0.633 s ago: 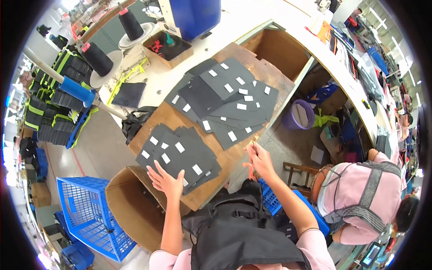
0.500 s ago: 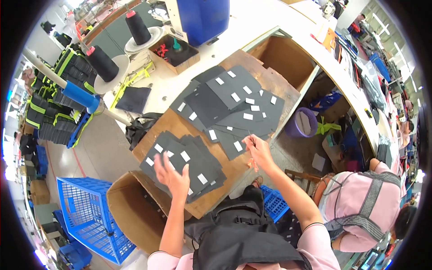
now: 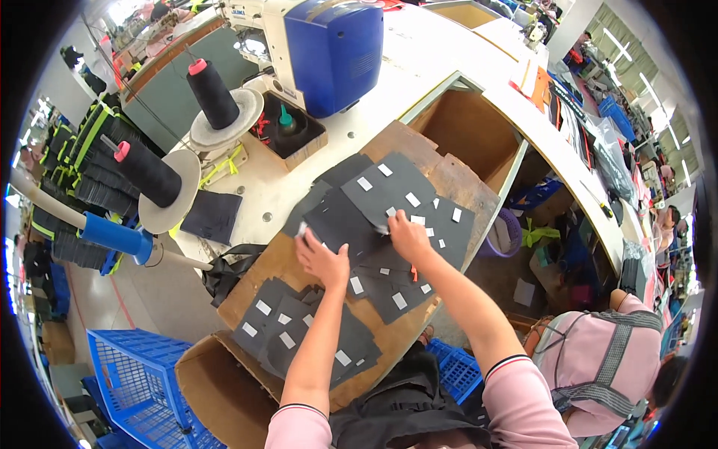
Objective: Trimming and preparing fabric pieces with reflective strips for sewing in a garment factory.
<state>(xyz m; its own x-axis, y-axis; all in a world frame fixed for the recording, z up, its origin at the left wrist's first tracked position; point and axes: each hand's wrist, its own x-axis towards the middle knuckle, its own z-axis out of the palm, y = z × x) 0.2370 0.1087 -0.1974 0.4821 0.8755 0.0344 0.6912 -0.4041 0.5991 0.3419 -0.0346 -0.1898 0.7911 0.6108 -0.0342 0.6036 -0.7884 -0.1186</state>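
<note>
Nearest the person, a smaller fan of dark fabric pieces [image 3: 303,333] with white tags lies on the brown cardboard sheet [image 3: 407,333] that covers the bench, its lower edge close to the open cardboard box [image 3: 217,389] and the blue crate [image 3: 127,374] below. A careless sweep of a forearm could push these pieces over the edge into the box.

Just beyond, the left hand [image 3: 323,260] rests palm-down on the larger stack of dark fabric pieces [image 3: 374,224], fingers spread apart and flat, clamped on nothing. The right hand [image 3: 409,236] sits beside it on the same stack, its fingertips drawn together at the edge of one piece near a white tag; whether they actually pinch the cloth cannot be told.

The likely trouble is here: the pieces overlap loosely (thin, limp cloth by the look of it), so lifting one may drag its neighbours and scramble the order, or two may come up as one. The small white tags might also peel or shift if rubbed.

Farther off, a single dark piece [image 3: 213,215] lies on the white bench [image 3: 351,127] near two black thread cones [image 3: 213,93], with the blue sewing machine [image 3: 333,49] behind. A loose thread tail could snag a piece carried that way.
</note>
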